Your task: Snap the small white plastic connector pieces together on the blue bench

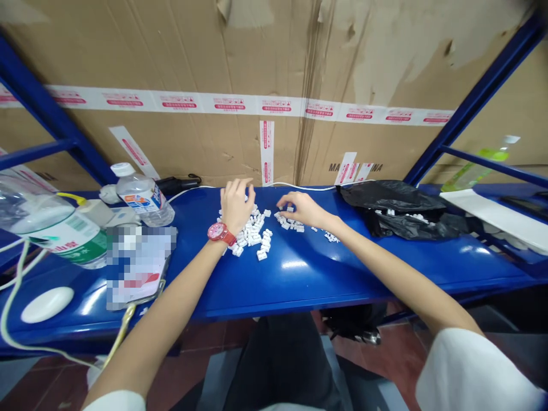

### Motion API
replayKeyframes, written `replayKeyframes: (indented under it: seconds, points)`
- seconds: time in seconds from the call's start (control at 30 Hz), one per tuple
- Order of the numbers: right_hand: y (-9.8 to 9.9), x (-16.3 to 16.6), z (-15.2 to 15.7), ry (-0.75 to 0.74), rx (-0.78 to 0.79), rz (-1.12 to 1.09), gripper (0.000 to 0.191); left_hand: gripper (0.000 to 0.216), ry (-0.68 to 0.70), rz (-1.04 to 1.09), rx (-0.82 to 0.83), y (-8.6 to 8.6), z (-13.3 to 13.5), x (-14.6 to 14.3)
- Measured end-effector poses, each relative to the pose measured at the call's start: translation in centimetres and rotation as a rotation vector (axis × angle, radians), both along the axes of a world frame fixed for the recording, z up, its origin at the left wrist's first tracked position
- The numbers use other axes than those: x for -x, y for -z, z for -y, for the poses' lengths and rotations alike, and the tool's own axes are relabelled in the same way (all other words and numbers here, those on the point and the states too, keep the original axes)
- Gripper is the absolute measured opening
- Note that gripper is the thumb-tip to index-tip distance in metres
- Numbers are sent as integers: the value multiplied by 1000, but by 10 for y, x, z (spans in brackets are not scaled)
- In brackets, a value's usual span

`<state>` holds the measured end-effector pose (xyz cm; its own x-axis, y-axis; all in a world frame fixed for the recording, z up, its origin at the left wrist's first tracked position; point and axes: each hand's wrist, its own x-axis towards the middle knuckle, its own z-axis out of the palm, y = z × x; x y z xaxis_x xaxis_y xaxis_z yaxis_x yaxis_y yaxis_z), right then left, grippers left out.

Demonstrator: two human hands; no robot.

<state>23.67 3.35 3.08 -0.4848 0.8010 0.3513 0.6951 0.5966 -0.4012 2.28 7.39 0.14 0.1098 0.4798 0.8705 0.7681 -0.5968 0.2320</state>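
Note:
A loose heap of small white plastic pieces (253, 231) lies on the blue tabletop. My left hand (237, 206), with a red watch (220, 233) on its wrist, rests over the heap's far left side. Its fingers are bent and apart, and partly hide the pieces under them; a bit of white shows between thumb and forefinger. Just right of the heap, my right hand (305, 209) hovers over a smaller cluster of white pieces (293, 226). Its fingers curve with a gap to the thumb, and no piece shows gripped. Tiny white bits (331, 237) lie under the right forearm.
A black plastic bag (394, 200) with white pieces inside lies at right, beside a white tray (499, 220). At left stand a small bottle (143, 197) and a large bottle (64, 234), near a phone (139, 268), a white oval object (47, 304) and cables. Cardboard walls the back.

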Motion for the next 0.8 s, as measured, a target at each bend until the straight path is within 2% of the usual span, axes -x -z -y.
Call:
replayKeyframes:
  seconds: [0.1, 0.2, 0.27, 0.33, 0.4, 0.5, 0.63, 0.73, 0.8]
  points:
    - [4, 32, -26, -134, 76, -23, 28, 21, -48, 31, -23, -1, -7, 12]
    - [11, 45, -39, -157, 156, -88, 26, 21, -27, 8, 4, -2, -7, 13]
    - [15, 43, -42, -106, 170, -166, 20, 22, 48, -24, 29, -3, -4, 10]
    - [18, 35, -42, -45, 199, -281, 12, 22, 186, -69, 65, -4, 0, 6]
    - [19, 26, -41, 9, 262, -404, 7, 24, 344, -124, 101, -3, 5, 1]
    - [18, 14, -34, 48, 394, -556, 18, 32, 479, -166, 129, 0, 12, -7]
    - [15, 10, -17, 62, 568, -750, 19, 17, 472, -135, 67, 2, 19, -15]
    - [11, 10, -3, 67, 738, -993, 17, 17, 477, -123, -27, 1, 22, -19]
    - [9, 9, 4, 58, 769, -1083, 17, 17, 469, -110, -86, 0, 23, -20]
